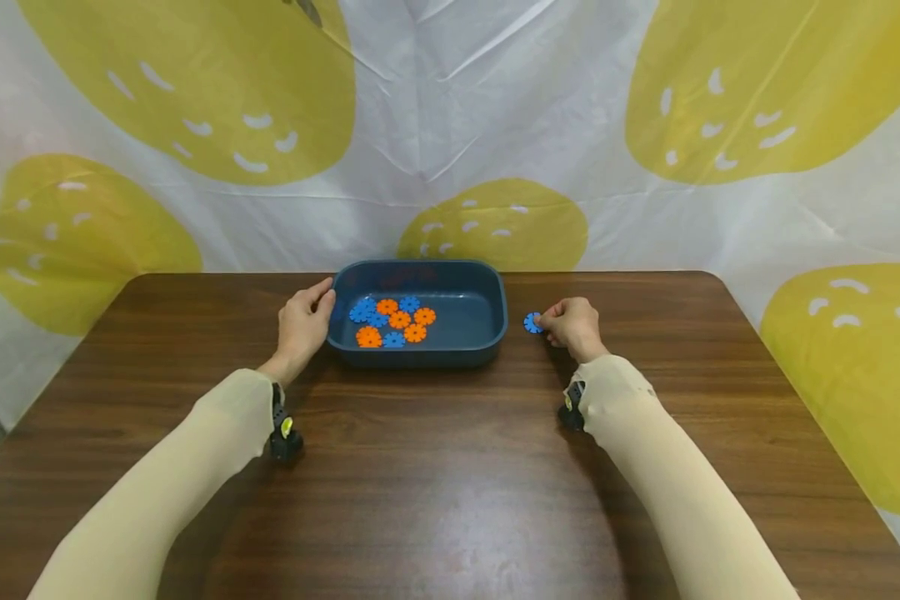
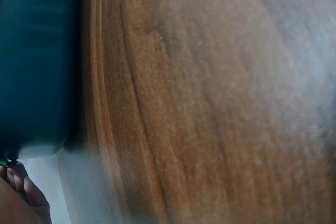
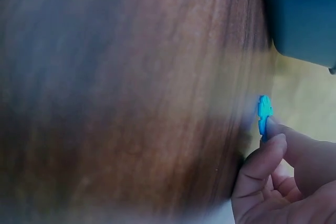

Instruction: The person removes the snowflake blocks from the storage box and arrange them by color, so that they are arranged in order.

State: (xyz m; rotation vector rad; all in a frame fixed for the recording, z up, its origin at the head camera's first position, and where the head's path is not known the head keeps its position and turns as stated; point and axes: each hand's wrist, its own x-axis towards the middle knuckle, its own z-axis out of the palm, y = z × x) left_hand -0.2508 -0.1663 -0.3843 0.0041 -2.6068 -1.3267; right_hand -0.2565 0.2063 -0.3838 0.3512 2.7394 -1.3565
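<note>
Between finger and thumb, my right hand (image 1: 574,327) pinches a blue notched plastic disc (image 1: 532,323), just right of the dark blue-grey plastic tub (image 1: 427,358). The right wrist view catches that disc (image 3: 264,114) nearly edge-on, above the thumb and fingertip. At the tub's left end, my left hand (image 1: 304,327) holds the rim; only part of this hand (image 2: 26,195) shows in the left wrist view. Inside the tub, toward its left half, lie several orange discs (image 1: 370,337) and several blue discs (image 1: 393,339), some overlapping.
Both arms reach over a brown wood-grain table (image 1: 435,475). Behind its far edge hangs a white cloth (image 1: 420,125) with large yellow shapes. A small black device (image 1: 285,433) is strapped to the left wrist, and another black device (image 1: 572,408) to the right.
</note>
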